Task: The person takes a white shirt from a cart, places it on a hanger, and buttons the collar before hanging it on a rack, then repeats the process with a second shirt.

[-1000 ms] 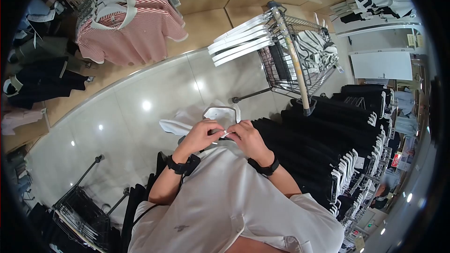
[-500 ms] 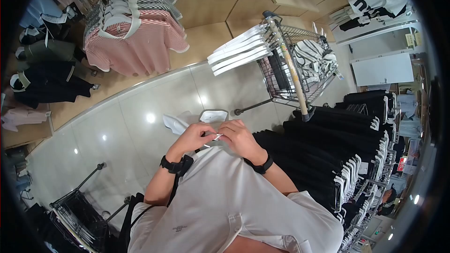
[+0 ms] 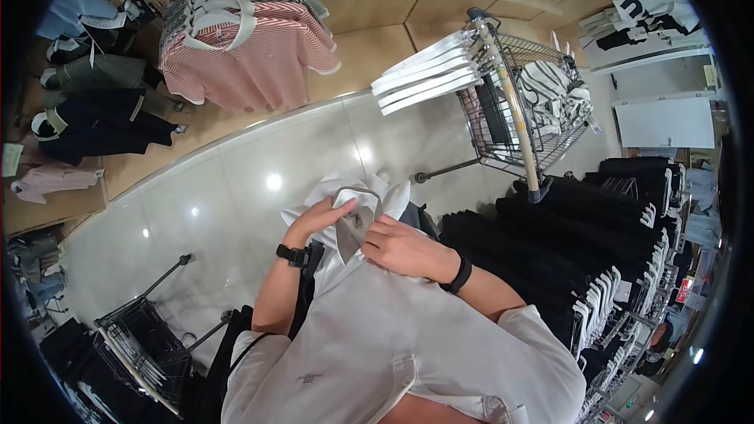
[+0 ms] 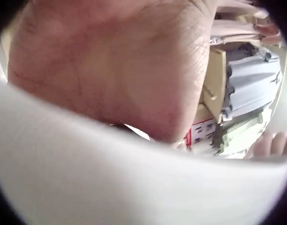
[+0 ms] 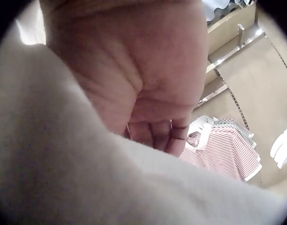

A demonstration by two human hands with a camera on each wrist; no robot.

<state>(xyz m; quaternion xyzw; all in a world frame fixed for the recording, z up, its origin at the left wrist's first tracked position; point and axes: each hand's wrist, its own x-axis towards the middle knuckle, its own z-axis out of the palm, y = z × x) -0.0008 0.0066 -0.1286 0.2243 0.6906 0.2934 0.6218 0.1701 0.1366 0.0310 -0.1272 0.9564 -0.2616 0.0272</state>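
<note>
I hold a white polo shirt (image 3: 377,330) on a grey hanger (image 3: 355,220) up against my chest. My left hand (image 3: 318,216) pinches the collar beside the hanger's top. Just to its right, my right hand (image 3: 400,247) grips the shirt front below the collar, fingers curled into the cloth. In the left wrist view my left hand (image 4: 110,61) shows only its palm above blurred white shirt (image 4: 134,187) cloth. The right wrist view has my right hand (image 5: 134,70) with curled fingers over the white shirt (image 5: 50,164).
A wire cart (image 3: 518,102) with striped garments (image 3: 558,94) and stacked white hangers (image 3: 428,71) stands ahead right. A rail of black garments (image 3: 565,243) runs along my right. Red striped shirts (image 3: 243,55) hang at the far left. A low black rack (image 3: 141,338) stands at lower left on the glossy floor (image 3: 196,196).
Both hands worked together at the placket; now they have parted. The left hand moved up to the collar and the right hand slid down onto the shirt front.
</note>
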